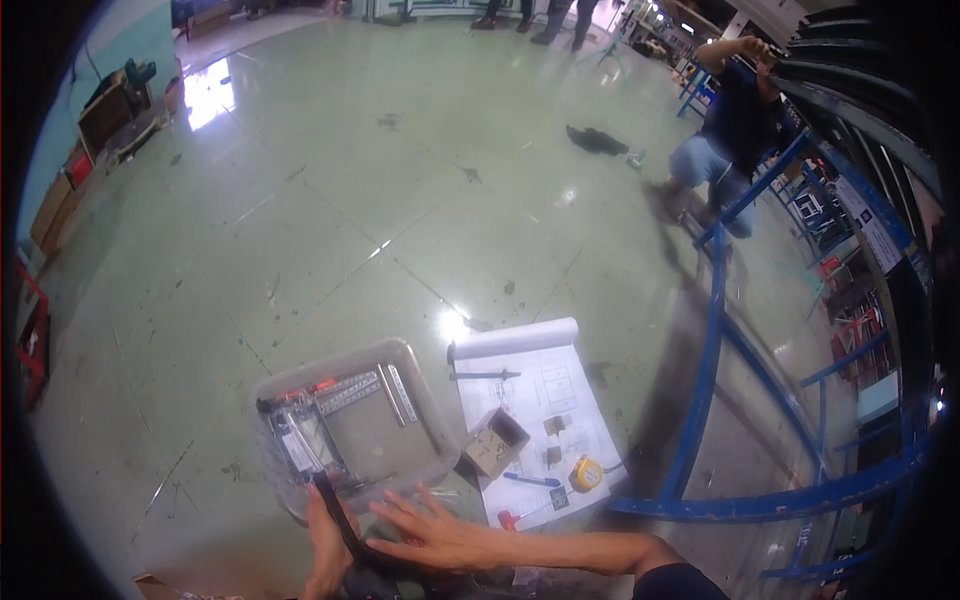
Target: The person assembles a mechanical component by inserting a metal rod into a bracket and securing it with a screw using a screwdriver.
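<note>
The left hand [328, 545] grips a flat black bar [337, 518]; the right hand [440, 540] lies spread open beside it. A clear plastic bin [425, 385] of metal parts sits on the glossy green floor [330, 200].

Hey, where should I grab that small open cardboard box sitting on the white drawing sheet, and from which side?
Probably grip the small open cardboard box by two opposite walls, coming from above: its open top faces up, so the rims are exposed, and it rests flat on the white drawing sheet. The clear plastic bin crowds its left side, so a sideways approach looks tighter.
</note>
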The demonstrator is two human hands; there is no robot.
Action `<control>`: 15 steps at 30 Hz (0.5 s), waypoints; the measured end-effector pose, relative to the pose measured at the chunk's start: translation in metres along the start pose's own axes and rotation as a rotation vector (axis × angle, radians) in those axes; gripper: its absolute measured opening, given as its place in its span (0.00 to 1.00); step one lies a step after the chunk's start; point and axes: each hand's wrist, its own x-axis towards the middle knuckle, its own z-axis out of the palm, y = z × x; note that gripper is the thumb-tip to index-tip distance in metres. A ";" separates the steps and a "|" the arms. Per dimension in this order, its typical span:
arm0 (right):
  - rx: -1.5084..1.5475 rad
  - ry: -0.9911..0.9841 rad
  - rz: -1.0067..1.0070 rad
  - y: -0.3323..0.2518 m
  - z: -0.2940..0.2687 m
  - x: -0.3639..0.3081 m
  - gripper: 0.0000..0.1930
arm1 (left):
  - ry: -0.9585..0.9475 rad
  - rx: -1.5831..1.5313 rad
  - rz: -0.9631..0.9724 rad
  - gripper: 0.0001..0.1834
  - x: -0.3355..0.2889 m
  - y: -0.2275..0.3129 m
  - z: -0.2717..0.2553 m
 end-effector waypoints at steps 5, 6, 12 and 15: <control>0.422 -0.047 0.418 -0.017 0.004 0.006 0.32 | 0.131 -0.037 0.276 0.34 -0.012 -0.010 -0.001; 0.845 -0.141 0.775 -0.025 0.001 0.010 0.30 | 0.194 -0.044 0.397 0.33 -0.009 -0.018 -0.005; 1.215 0.298 0.646 -0.019 0.001 0.019 0.37 | 0.092 -0.114 0.487 0.31 -0.015 -0.007 0.010; 0.809 0.451 0.181 -0.022 -0.020 0.037 0.32 | 0.051 -0.220 0.366 0.30 -0.015 -0.003 0.014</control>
